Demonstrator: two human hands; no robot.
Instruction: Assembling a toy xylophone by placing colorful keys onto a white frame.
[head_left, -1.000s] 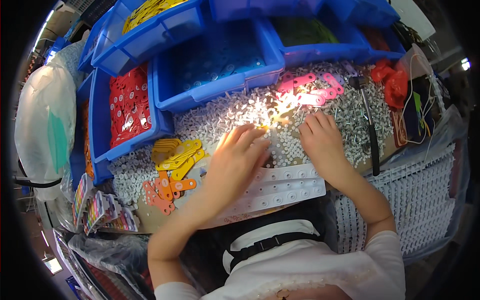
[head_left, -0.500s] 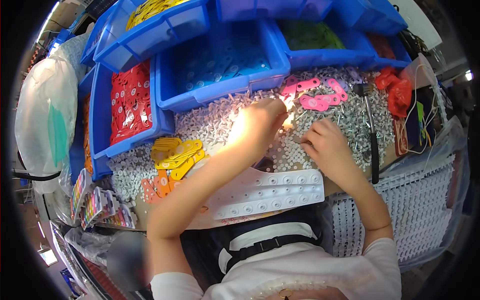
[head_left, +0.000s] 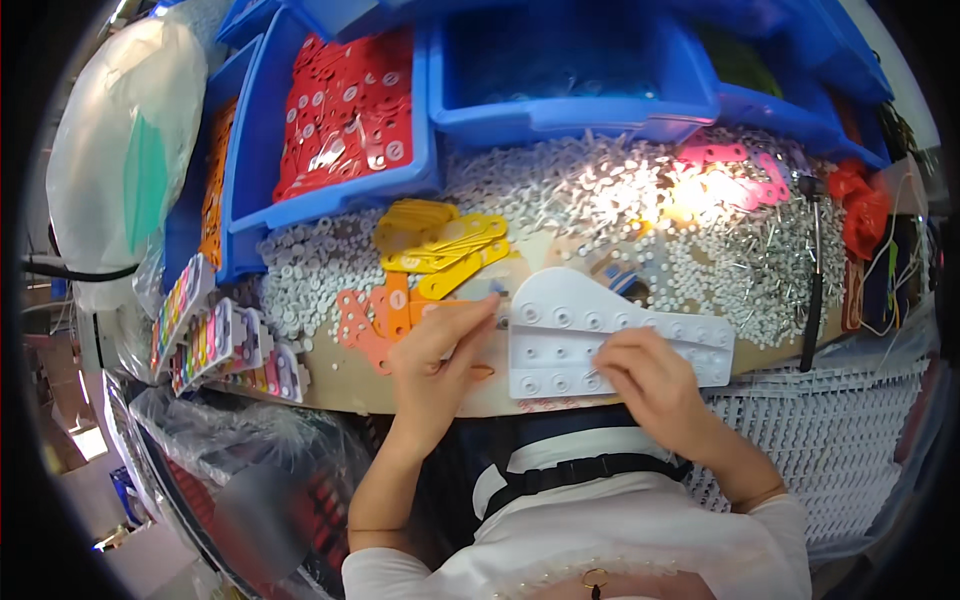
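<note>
A white plastic plate point(head_left: 620, 330) with rows of round raised studs lies at the table's front edge, its left end wide and rounded. My right hand point(head_left: 650, 380) is over the plate's lower middle, fingers pinched close to the studs; whatever they hold is too small to make out. Just left of the plate, my left hand point(head_left: 440, 365) has thumb and fingers drawn together, and any piece between them cannot be made out. Orange strips point(head_left: 398, 305) lie beside the left hand, below a stack of yellow strips point(head_left: 440, 245) with holes.
Blue bins stand behind, one holding red strips point(head_left: 350, 120). Loose white pegs point(head_left: 550, 170), white caps point(head_left: 310, 270), metal screws point(head_left: 790, 250) and pink strips point(head_left: 730, 170) cover the table. A black-handled tool point(head_left: 812, 290) lies right; colourful finished pieces point(head_left: 215, 335) stand left.
Both hands have come back from the loose parts toward the front edge: the left beside the plate, the right over it. The view has shifted, so the bins appear farther right.
</note>
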